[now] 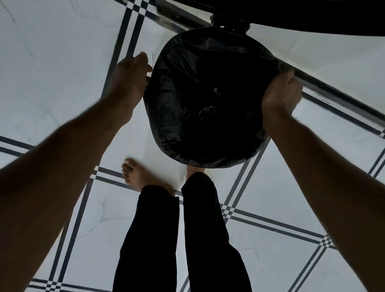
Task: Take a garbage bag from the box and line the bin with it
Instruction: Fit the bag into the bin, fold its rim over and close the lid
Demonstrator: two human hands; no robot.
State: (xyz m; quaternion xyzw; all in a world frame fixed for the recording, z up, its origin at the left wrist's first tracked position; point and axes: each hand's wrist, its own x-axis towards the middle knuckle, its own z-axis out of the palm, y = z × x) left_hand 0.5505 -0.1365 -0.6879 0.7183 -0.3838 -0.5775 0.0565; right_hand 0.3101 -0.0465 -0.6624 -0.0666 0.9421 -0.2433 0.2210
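A round bin (258,147) stands on the floor below me, its mouth covered by a black garbage bag (203,97) that hangs down inside and folds over the rim. My left hand (129,78) is at the bin's left edge, fingers against the bag's folded rim. My right hand (280,94) grips the bag's edge at the right side of the rim. The bin's raised lid (230,26) and hinge show at the top. No box is in view.
White floor tiles with dark striped borders (126,29) surround the bin. My legs in dark trousers (181,235) and a bare foot (138,174) stand just in front of it. A dark object (308,10) crosses the top of the view.
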